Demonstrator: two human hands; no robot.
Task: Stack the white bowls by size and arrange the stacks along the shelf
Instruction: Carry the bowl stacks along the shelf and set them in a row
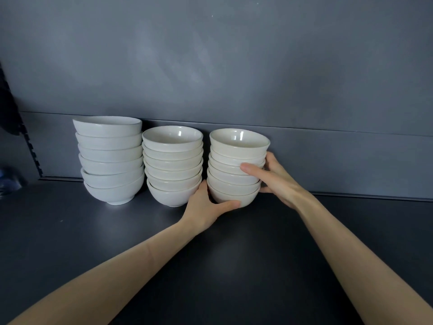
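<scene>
A grey back panel [234,66] stands behind. At the left edge are a black slotted rail [32,151] and a blurred blue object [9,181].

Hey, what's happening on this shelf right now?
A person holds the right stack of small white ceramic bowls with both hands: the left hand cups its base, the right hand grips its side. It stands on the dark grey shelf beside a middle stack of similar white bowls and a left stack of larger white bowls.
</scene>
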